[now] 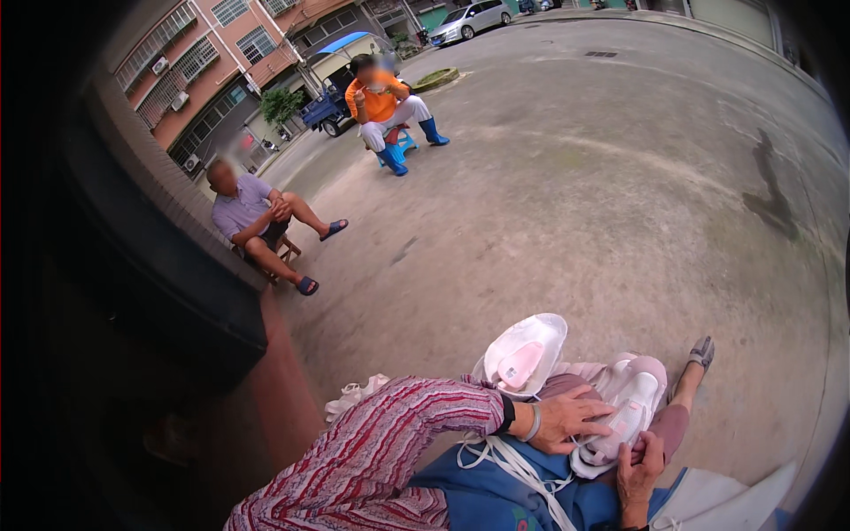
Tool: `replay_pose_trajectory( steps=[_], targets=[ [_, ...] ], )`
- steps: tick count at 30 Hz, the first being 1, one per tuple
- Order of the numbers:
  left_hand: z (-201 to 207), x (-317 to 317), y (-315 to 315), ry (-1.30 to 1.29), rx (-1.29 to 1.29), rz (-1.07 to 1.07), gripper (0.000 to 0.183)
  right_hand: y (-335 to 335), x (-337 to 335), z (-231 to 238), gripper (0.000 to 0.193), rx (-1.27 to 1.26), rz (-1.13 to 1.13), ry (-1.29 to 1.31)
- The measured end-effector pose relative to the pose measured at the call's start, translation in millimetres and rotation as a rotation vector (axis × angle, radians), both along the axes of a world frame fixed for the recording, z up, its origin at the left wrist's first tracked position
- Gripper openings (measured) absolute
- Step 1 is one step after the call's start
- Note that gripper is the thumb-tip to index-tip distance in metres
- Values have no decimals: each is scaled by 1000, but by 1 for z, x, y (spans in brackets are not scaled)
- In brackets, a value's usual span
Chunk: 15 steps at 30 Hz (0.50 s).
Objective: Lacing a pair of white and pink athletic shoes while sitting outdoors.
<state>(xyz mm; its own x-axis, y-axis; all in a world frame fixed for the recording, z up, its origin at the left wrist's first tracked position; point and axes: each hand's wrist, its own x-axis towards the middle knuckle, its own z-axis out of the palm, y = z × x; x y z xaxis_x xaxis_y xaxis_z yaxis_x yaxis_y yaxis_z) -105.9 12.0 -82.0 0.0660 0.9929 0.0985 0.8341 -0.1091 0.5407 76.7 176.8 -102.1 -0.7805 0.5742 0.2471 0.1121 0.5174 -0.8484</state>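
A pale pink and white shoe lies across my lap, over a blue apron. My left hand, reaching in from the left with a bangle at the wrist, is closed on the shoe's upper side, fingertips at its lacing area. At the near right edge of the same shoe, my right hand grips with bent fingers and thumb. Whether either hand pinches a lace is too small to tell. Loose white laces hang over the apron. More pink and white shoe parts rest just beyond, partly overlapped.
A white container with a pink shoe piece stands beyond my knees. White items lie left of my arm. Two people sit on low stools, one in orange, one in a light purple shirt. A dark wall edge borders the left.
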Motion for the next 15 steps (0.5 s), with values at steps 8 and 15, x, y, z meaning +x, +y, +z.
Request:
replay_pose_trajectory(
  steps=[8,15],
  targets=[
    [-2,1,0,-4,2,-1,68,0,1,-4,27,10,-3,-25],
    [-2,1,0,0,16,-1,69,0,2,-9,29,-9,-10,-26]
  ],
)
